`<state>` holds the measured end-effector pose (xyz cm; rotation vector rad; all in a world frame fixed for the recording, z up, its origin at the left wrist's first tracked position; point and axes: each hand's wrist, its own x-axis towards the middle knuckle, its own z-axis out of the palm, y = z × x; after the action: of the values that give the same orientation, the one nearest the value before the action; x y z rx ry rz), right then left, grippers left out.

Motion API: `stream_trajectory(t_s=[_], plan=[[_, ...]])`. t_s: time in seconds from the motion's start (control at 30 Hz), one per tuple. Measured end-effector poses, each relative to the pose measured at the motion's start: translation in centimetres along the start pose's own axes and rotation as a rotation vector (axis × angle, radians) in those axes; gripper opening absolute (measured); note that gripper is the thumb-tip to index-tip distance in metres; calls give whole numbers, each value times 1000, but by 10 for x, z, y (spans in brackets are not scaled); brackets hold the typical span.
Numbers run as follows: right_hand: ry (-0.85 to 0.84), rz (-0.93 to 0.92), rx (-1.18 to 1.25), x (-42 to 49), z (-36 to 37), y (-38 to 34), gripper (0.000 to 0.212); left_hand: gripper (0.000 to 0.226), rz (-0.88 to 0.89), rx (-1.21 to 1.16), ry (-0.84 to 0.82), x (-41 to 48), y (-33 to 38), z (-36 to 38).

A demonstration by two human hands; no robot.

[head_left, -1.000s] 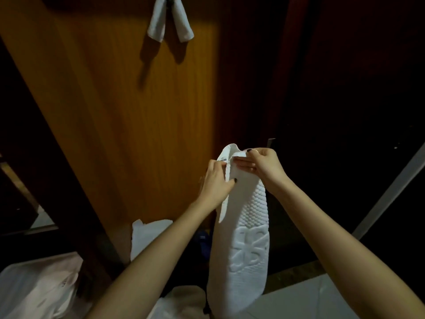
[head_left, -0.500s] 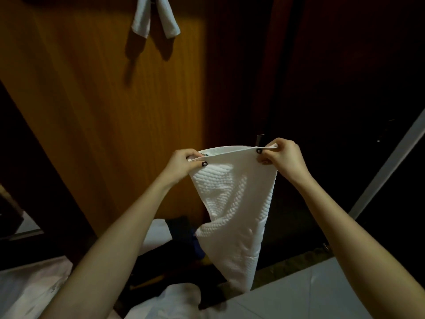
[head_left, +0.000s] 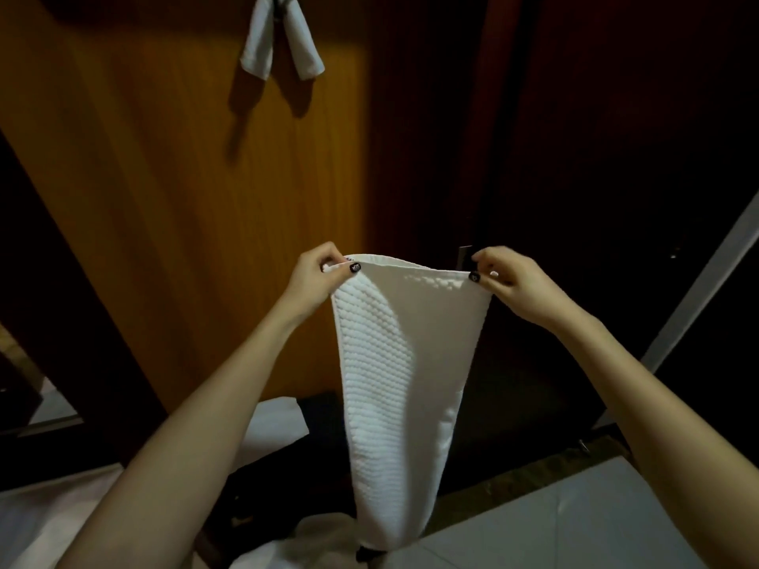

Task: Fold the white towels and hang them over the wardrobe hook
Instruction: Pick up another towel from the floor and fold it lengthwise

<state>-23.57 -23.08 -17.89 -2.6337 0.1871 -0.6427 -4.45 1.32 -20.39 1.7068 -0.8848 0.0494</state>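
Note:
A white textured towel [head_left: 400, 375] hangs doubled in front of me, its top edge stretched level between both hands. My left hand [head_left: 318, 277] pinches the top left corner. My right hand [head_left: 509, 281] pinches the top right corner. The towel narrows downward and its lower end reaches close to the floor. Another folded white towel [head_left: 279, 43] hangs over the hook [head_left: 283, 0] high on the orange wooden wardrobe door [head_left: 185, 199]; most of the hook is cut off by the top edge.
More white cloth [head_left: 271, 425] lies low behind my left forearm, and another pale heap [head_left: 37, 523] at the bottom left. The open wardrobe [head_left: 595, 199] to the right is dark. Pale floor tiles [head_left: 554, 523] show at the bottom right.
My hands have moved apart, spreading the towel's top edge from a narrow bunch to full width. The hanging towel on the hook stays put.

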Motion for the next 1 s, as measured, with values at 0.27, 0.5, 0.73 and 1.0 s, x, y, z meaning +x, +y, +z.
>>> stream_trajectory(t_s=[0.27, 0.5, 0.73, 1.0], plan=[[-160, -115, 126, -25, 35, -2, 29, 24, 3, -53, -5, 3, 14, -10], [-197, -149, 166, -4, 56, -30, 35, 25, -24, 30, 96, -1, 20, -56], [-124, -284, 47, 2, 77, -46, 23, 22, -8, 28, 175, -16, 21, -88], [-9, -53, 253, 35, 69, -54, 20, 20, -89, 181, 141, -17, 28, -108]])
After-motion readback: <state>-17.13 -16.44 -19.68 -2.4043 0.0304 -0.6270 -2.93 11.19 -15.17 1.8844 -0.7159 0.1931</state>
